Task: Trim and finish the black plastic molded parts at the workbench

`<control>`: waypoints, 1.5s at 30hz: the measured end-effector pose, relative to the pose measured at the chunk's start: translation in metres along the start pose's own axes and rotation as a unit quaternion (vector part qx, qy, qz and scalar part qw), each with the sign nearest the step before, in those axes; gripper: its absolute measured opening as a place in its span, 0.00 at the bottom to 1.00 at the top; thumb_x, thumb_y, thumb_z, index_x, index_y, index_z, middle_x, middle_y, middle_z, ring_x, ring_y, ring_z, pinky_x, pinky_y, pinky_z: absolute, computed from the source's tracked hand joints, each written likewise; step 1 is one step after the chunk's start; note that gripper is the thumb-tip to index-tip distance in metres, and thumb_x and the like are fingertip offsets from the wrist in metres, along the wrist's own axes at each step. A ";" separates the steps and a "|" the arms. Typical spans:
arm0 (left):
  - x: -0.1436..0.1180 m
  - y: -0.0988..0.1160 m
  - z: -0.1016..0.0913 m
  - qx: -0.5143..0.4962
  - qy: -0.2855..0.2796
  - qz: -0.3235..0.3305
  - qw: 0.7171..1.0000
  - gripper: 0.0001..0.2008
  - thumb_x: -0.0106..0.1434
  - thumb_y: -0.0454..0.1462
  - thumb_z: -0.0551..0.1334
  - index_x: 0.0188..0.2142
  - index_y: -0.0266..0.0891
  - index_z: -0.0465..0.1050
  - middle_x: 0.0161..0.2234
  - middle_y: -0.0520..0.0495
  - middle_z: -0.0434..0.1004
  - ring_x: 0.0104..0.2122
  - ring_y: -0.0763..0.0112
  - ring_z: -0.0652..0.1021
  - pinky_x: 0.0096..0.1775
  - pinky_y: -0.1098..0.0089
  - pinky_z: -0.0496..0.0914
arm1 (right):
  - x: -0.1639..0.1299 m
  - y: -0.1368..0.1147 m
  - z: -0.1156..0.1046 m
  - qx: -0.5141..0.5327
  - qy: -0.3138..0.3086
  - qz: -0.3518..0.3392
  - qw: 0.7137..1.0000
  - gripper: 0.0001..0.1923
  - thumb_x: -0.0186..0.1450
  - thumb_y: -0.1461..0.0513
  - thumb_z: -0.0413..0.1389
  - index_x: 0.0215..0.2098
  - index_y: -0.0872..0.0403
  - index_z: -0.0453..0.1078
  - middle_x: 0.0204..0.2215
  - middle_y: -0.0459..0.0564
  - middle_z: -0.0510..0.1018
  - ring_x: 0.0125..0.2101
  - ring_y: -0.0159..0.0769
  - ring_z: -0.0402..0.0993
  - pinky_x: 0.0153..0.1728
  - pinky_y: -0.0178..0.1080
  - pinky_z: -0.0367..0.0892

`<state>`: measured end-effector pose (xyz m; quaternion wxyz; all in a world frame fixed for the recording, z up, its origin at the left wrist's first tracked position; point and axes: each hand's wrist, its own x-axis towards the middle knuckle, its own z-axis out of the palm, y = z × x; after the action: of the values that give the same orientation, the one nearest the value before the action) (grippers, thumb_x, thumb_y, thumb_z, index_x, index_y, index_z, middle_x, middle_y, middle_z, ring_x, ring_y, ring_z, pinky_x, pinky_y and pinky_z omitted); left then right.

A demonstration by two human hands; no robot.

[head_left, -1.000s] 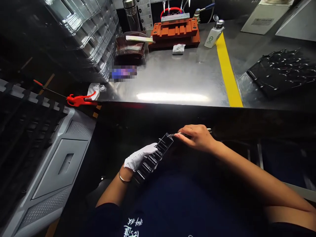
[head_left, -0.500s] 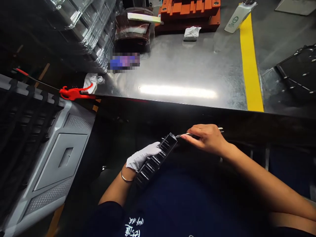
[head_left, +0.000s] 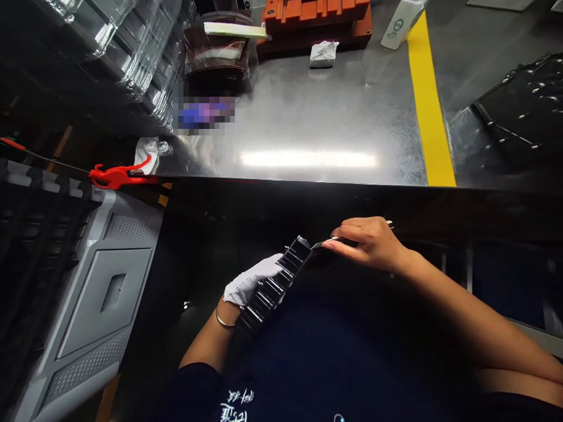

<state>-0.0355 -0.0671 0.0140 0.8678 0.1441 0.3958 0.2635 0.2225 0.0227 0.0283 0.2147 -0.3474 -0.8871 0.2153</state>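
Shifted slightly since a moment ago: view tilted a little further down and left, bench items slid toward the top edge, hands and tray almost unchanged. Below the near edge of the metal bench (head_left: 308,117), over a dark-clothed lap, a long black slotted tray (head_left: 273,285) held at a slant, far end raised. Left hand (head_left: 250,281) in a white glove, closed around the tray's left side near its middle, a thin bangle at the wrist. Right hand (head_left: 367,243) bare, fingers pinched shut on slim metal tweezers (head_left: 328,241), tips touching the tray's upper end. On the bench: a yellow stripe (head_left: 428,111) running from far edge to near edge at the right, a black tray (head_left: 523,111) beyond it at the right edge, an orange fixture (head_left: 316,20) at the far edge, a small white wad (head_left: 323,54) just before it, stacked clear trays (head_left: 132,53) at the far left corner. Off the bench's left edge, a red clip (head_left: 115,176) on a grey machine housing (head_left: 101,299).
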 end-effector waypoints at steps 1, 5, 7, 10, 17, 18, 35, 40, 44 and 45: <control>0.001 0.001 0.002 0.016 0.000 0.003 1.000 0.28 0.50 0.46 0.70 0.47 0.34 0.70 0.31 0.48 0.72 0.24 0.77 0.69 0.27 0.74 0.63 | 0.001 -0.001 0.001 -0.003 0.002 0.005 1.000 0.21 0.67 0.50 0.51 0.23 0.54 0.72 0.17 0.47 0.72 0.18 0.28 0.65 0.20 0.33 0.54; 0.005 0.001 0.003 0.072 -0.005 0.014 0.997 0.25 0.49 0.43 0.70 0.44 0.34 0.72 0.32 0.47 0.73 0.27 0.75 0.70 0.30 0.73 0.65 | 0.002 0.000 0.001 0.009 -0.021 -0.007 1.000 0.23 0.67 0.50 0.51 0.21 0.54 0.71 0.17 0.46 0.71 0.18 0.27 0.65 0.21 0.33 0.54; 0.004 -0.002 0.000 0.058 -0.009 0.008 0.998 0.24 0.50 0.43 0.70 0.45 0.34 0.72 0.32 0.47 0.73 0.26 0.76 0.71 0.28 0.74 0.66 | -0.002 0.002 0.001 0.016 -0.041 -0.023 0.999 0.23 0.67 0.50 0.51 0.20 0.54 0.71 0.16 0.46 0.70 0.18 0.27 0.65 0.21 0.33 0.54; -0.001 -0.003 -0.007 -0.011 -0.018 0.014 1.000 0.26 0.55 0.49 0.64 0.48 0.34 0.70 0.31 0.47 0.72 0.20 0.77 0.70 0.20 0.75 0.63 | -0.013 0.005 0.006 0.031 -0.092 -0.042 0.994 0.23 0.66 0.50 0.53 0.20 0.54 0.71 0.16 0.45 0.70 0.17 0.27 0.64 0.20 0.34 0.53; -0.001 0.008 -0.006 0.096 0.028 0.105 0.989 0.27 0.54 0.49 0.67 0.47 0.35 0.70 0.36 0.46 0.73 0.28 0.73 0.73 0.32 0.71 0.68 | -0.017 -0.002 0.016 0.205 0.027 0.094 0.974 0.15 0.67 0.55 0.53 0.28 0.53 0.73 0.22 0.46 0.75 0.23 0.29 0.71 0.25 0.32 0.64; 0.002 0.009 -0.002 0.139 0.055 0.126 0.981 0.25 0.54 0.49 0.67 0.46 0.35 0.70 0.37 0.46 0.74 0.33 0.70 0.73 0.37 0.70 0.68 | -0.014 -0.006 0.018 0.214 0.059 0.109 0.969 0.14 0.68 0.56 0.52 0.28 0.53 0.72 0.23 0.46 0.76 0.23 0.30 0.72 0.26 0.32 0.65; 0.015 0.002 0.008 0.227 0.055 0.164 0.958 0.24 0.62 0.52 0.58 0.49 0.37 0.72 0.46 0.43 0.75 0.47 0.60 0.71 0.51 0.64 0.64 | 0.002 -0.028 0.032 0.148 0.115 0.123 0.975 0.16 0.70 0.57 0.48 0.28 0.54 0.70 0.23 0.46 0.74 0.23 0.30 0.70 0.27 0.33 0.64; 0.017 0.000 0.009 0.241 0.051 0.159 0.956 0.23 0.64 0.51 0.56 0.49 0.36 0.72 0.43 0.43 0.75 0.43 0.62 0.72 0.50 0.62 0.64 | 0.002 -0.030 0.034 0.122 0.122 0.143 0.975 0.16 0.69 0.56 0.49 0.28 0.53 0.72 0.24 0.46 0.76 0.24 0.30 0.72 0.27 0.33 0.63; 0.017 0.002 0.010 0.272 0.066 0.146 0.949 0.23 0.64 0.52 0.57 0.48 0.36 0.72 0.42 0.43 0.75 0.43 0.61 0.72 0.50 0.62 0.64 | 0.000 -0.033 0.034 0.091 0.115 0.140 0.979 0.17 0.69 0.56 0.50 0.27 0.53 0.73 0.23 0.46 0.77 0.23 0.30 0.72 0.26 0.33 0.62; 0.017 0.002 0.010 0.277 0.070 0.144 0.947 0.24 0.63 0.52 0.57 0.47 0.36 0.72 0.42 0.43 0.75 0.43 0.60 0.72 0.50 0.61 0.64 | -0.001 -0.033 0.033 0.073 0.117 0.137 0.981 0.18 0.69 0.56 0.50 0.26 0.53 0.73 0.22 0.46 0.77 0.23 0.30 0.72 0.26 0.33 0.62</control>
<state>-0.0195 -0.0557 0.0107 0.7165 0.4155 0.4885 0.2745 0.1879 -0.0077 0.0188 0.3103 -0.4720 -0.7816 0.2645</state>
